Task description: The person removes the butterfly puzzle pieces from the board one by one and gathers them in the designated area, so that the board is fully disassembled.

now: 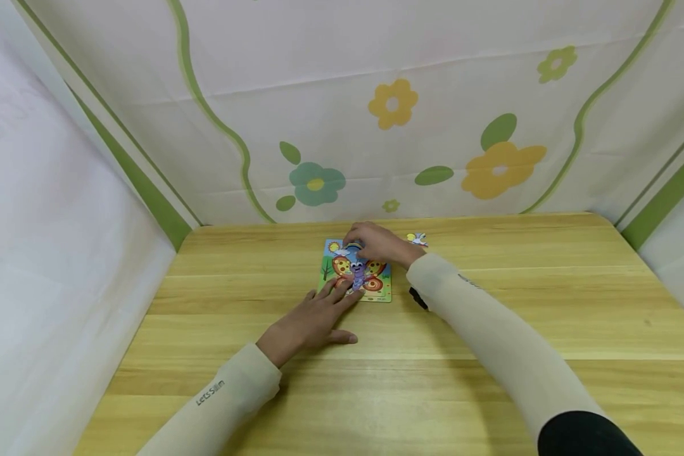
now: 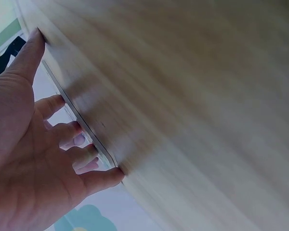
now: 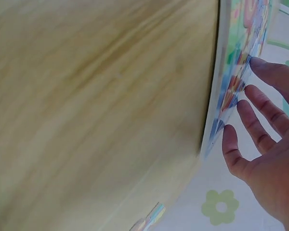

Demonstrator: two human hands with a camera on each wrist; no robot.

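Note:
A colourful butterfly puzzle board [image 1: 385, 292] lies flat near the back of the table. The left hand [image 1: 313, 320] rests its spread fingers on the board's lower left part; in the left wrist view its fingertips [image 2: 89, 151] meet the board's edge, thumb apart on the tabletop. Over the board's top reaches the right hand [image 1: 379, 242], bent fingers and thumb touching the printed surface around a rainbow-coloured arch [image 1: 353, 246]. In the right wrist view the fingertips [image 3: 244, 108] stand spread against the board, and no lifted piece shows between them.
A small loose puzzle piece [image 1: 417, 239], white and yellow, lies right of the board near the table's back edge. The wooden table [image 1: 547, 304] meets a white flower-print curtain [image 1: 342, 114] behind; white fabric also hangs at both sides.

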